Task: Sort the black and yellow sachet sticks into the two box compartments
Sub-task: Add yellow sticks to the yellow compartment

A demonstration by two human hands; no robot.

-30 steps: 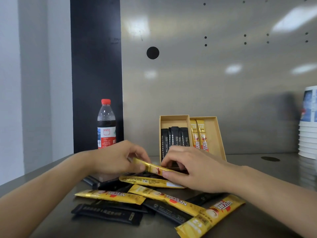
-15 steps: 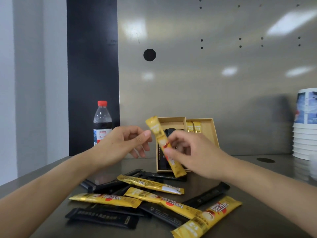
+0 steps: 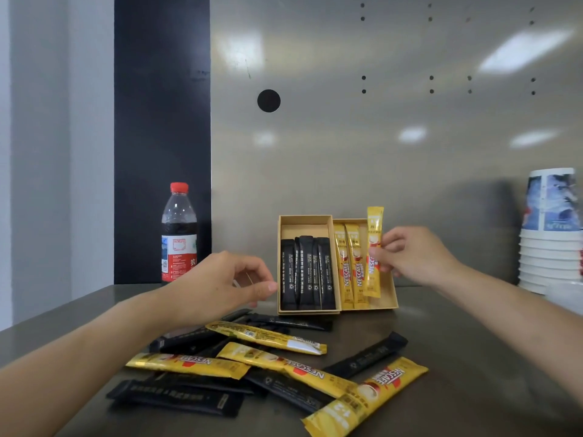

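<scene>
Four yellow sticks and several black sticks are lying loose and crisscrossed on the bench, nearest the camera. Beyond them the left hand is hovering over the pile's far edge. Its fingers are loosely curled and gripping nothing, just beside the left wall of the box. The box's left compartment is holding a row of black ones, and two yellow ones are lying side by side in the right compartment. The right hand is pinching the held stick near its middle and keeping it upright over the free strip just right of those two. Its long axis is running parallel to theirs, with the lower end pointing at the box's near end. The coming move is probably a short lowering into that gap, and the right hand is already positioned for it.
</scene>
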